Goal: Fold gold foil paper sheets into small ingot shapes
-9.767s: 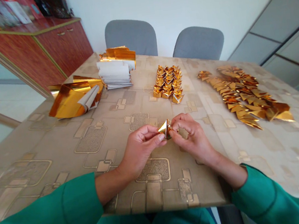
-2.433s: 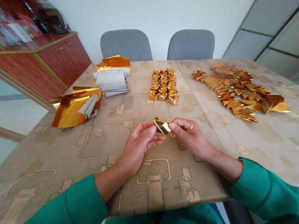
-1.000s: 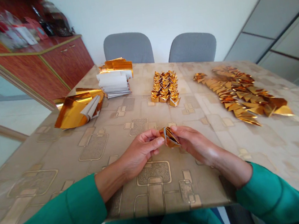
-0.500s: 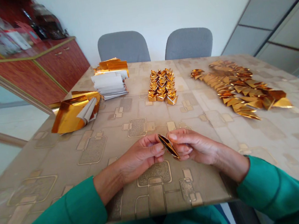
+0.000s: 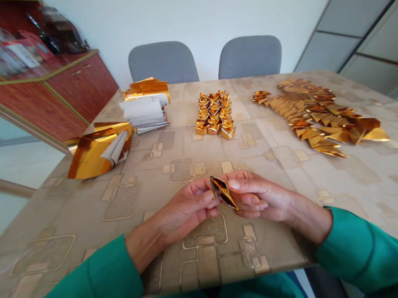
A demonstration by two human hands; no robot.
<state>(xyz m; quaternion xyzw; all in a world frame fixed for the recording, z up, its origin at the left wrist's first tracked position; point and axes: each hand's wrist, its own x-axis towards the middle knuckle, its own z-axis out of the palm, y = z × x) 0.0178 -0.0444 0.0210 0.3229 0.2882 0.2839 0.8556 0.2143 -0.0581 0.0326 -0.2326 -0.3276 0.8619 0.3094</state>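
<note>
A small folded piece of gold foil paper [image 5: 224, 193] is held between my two hands, just above the near part of the table. It is boat-like, tilted, with its dark hollow facing up. My left hand [image 5: 188, 207] pinches its left side between thumb and fingers. On the other side my right hand [image 5: 257, 194] grips it, thumb on top and fingers curled beneath. Beyond my hands, folded gold paper ingots [image 5: 213, 113] stand in tidy rows. To the right lies a long spread of flatter folded gold pieces [image 5: 320, 117].
At the left, loose gold sheets [image 5: 89, 155] lie curled beside a stack of white-backed paper [image 5: 145, 113]. The patterned table [image 5: 124, 245] has two grey chairs [image 5: 163, 62] at its far side. A red-brown cabinet [image 5: 78, 84] stands at the back left.
The folded paper's hollow has opened wider. My right thumb and fingers have shifted slightly on its right side; my left hand stays nearly in place.
</note>
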